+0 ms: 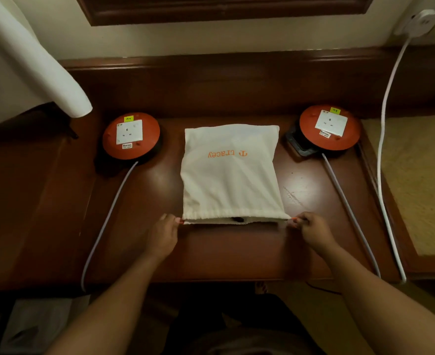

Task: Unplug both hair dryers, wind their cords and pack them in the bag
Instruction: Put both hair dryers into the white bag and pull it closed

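A white cloth drawstring bag (230, 172) with orange lettering lies flat on the dark wooden desk (237, 252), its mouth toward me. Something dark (237, 219) shows through the narrow opening; the hair dryers are otherwise hidden. My left hand (164, 235) pinches the orange drawstring end (180, 221) at the bag's left corner. My right hand (311, 230) pinches the orange drawstring end (292, 219) at the right corner. Both cords are pulled outward, away from each other.
Two orange extension reels with white sockets stand on the desk, one at the left (131, 135) and one at the right (329, 127), nothing plugged into them. Their grey cables (108, 216) (349, 213) run off the front edge. A white cable (384, 149) hangs from a wall adapter (421, 20).
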Demonstrator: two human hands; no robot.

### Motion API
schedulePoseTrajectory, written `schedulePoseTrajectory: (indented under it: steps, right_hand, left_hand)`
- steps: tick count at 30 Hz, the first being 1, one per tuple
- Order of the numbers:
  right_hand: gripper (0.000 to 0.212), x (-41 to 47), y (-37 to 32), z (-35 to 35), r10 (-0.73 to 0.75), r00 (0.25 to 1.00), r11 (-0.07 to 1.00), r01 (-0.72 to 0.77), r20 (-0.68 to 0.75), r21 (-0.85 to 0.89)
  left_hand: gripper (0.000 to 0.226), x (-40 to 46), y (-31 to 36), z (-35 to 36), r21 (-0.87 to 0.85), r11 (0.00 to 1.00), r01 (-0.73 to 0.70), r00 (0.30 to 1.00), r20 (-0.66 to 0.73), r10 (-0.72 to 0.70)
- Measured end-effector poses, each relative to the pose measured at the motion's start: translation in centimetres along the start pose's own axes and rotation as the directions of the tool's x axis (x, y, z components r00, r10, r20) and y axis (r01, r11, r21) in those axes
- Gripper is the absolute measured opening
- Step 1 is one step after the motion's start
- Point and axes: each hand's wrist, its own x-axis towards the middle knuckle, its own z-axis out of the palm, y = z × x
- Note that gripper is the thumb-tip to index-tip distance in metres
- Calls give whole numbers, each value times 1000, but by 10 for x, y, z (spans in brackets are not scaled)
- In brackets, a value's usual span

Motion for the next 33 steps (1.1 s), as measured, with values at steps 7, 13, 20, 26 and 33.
schedulePoseTrajectory:
  steps: [7, 13, 20, 26, 33]
  right_hand:
    - [17, -11, 10, -18, 28, 996, 995, -20, -85, 94]
    - [19, -17, 12, -8, 34, 999, 983, -33, -1, -179]
    - [57, -32, -20, 21, -154, 987, 928, 160, 46, -337]
    - [16, -21, -35, 54, -141, 989, 964, 146, 39, -221]
    - [9, -31, -49, 40, -39, 998, 998, 41, -44, 46]
  left_hand:
    - [13, -10, -20, -2, 77, 991, 107, 994, -24, -106]
    - [20, -25, -4, 8, 208, 969, 137, 990, -10, -138]
    - [57, -20, 29, 25, 190, 975, 118, 986, 90, -137]
    - [26, -3, 45, 28, 30, 990, 135, 983, 121, -138]
    - [14, -8, 50, 17, -298, 926, 231, 973, 44, -228]
